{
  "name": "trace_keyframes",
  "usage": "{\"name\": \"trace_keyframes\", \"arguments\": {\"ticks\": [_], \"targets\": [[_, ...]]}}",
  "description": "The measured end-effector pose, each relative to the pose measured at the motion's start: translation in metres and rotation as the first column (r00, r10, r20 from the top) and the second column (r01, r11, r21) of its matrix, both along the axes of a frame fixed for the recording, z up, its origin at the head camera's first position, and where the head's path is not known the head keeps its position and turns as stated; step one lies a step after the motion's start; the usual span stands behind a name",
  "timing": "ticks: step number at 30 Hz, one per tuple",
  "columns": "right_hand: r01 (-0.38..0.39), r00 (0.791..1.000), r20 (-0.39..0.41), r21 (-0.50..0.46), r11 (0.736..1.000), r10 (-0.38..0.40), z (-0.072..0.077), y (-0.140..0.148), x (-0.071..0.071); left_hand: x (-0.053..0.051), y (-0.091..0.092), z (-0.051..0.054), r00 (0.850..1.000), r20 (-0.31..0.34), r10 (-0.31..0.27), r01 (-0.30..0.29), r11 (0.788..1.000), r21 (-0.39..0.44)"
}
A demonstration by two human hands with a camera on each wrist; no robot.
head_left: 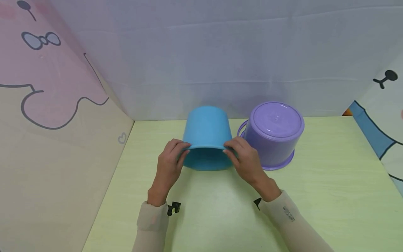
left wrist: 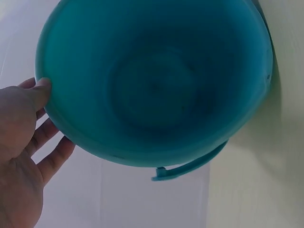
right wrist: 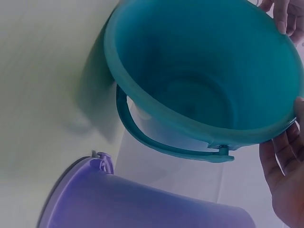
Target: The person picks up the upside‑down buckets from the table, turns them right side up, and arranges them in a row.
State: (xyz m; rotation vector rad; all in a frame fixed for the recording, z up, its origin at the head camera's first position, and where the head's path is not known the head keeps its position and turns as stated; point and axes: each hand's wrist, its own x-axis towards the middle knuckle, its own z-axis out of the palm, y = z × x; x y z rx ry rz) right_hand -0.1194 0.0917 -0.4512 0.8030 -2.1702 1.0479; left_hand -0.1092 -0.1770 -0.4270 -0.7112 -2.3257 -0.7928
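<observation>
A blue bucket (head_left: 207,127) is tilted at the middle of the table's far side, its mouth facing me and its base towards the back. My left hand (head_left: 170,162) pinches the upper rim on the left, thumb inside and fingers outside, as the left wrist view shows of that hand (left wrist: 21,142). On the right, my right hand (head_left: 247,159) grips the same rim between thumb and fingers. The bucket's handle (right wrist: 161,148) hangs down beside the rim in the right wrist view. The bucket's inside (left wrist: 152,90) shows nothing in it.
Close to the right of the blue bucket, a purple bucket (head_left: 274,147) stands upside down on the pale green table (head_left: 214,213). A whitish cloth wall (head_left: 201,59) rises behind both. Printed panels (head_left: 56,157) flank the table left and right.
</observation>
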Motion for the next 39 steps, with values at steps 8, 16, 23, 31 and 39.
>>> {"name": "trace_keyframes", "arguments": {"ticks": [8,16,23,31,39], "targets": [[0.050,0.995,0.085,-0.019,0.999,-0.049,-0.013,0.008,0.009,0.004,-0.004,-0.009,0.998,0.006,0.060,-0.060,0.998,0.020],[0.121,0.969,0.225,-0.053,0.991,-0.106,-0.029,0.013,0.019,0.007,-0.009,-0.012,0.996,0.008,0.090,-0.090,0.995,0.035],[0.182,0.917,0.382,-0.155,0.971,-0.111,-0.039,0.011,0.024,0.008,-0.011,-0.015,0.996,-0.006,0.092,-0.092,0.994,0.051],[0.184,0.779,0.626,-0.281,0.942,0.035,-0.047,0.009,0.029,0.009,-0.013,-0.016,0.995,0.009,0.095,-0.095,0.991,0.090],[0.173,0.686,0.713,-0.357,0.918,0.148,-0.056,0.006,0.029,0.008,-0.016,-0.018,0.995,0.050,0.090,-0.096,0.986,0.138]]}}
